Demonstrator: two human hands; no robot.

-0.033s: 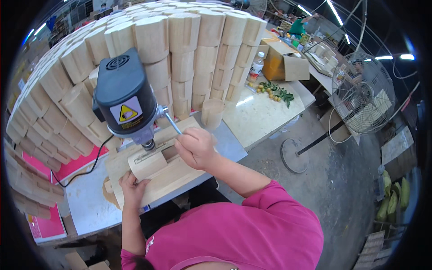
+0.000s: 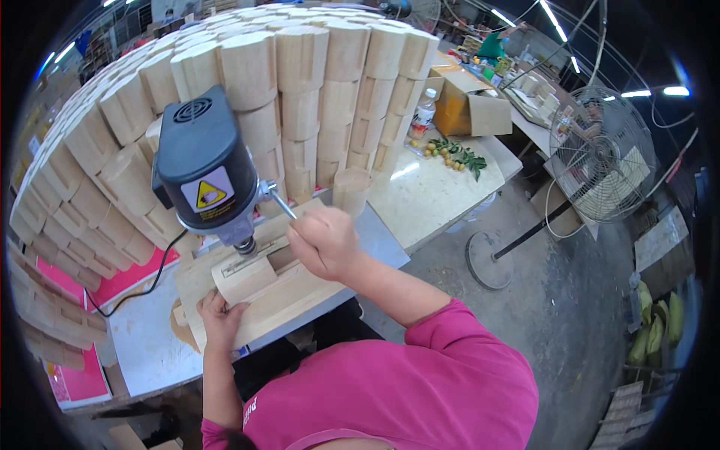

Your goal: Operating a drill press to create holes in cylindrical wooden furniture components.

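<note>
A dark drill press (image 2: 206,154) with a yellow warning label stands over the work. Beneath its chuck (image 2: 245,244) lies a rounded wooden block (image 2: 251,279), with a narrow slot along its top. My left hand (image 2: 220,319) grips the block's near left end, thumb and bent fingers against it. My right hand (image 2: 325,241) is closed around the feed lever (image 2: 280,201) on the drill's right side. The block rests on a flat wooden board (image 2: 300,296). The drill bit's tip cannot be made out.
Tall stacks of wooden blocks (image 2: 300,71) rise behind and left of the drill. A single block (image 2: 351,189) stands right of it. Farther right are a bottle (image 2: 423,112), fruit with leaves (image 2: 457,156), a carton (image 2: 469,109) and a standing fan (image 2: 604,157). A black cable (image 2: 150,281) crosses the table's left.
</note>
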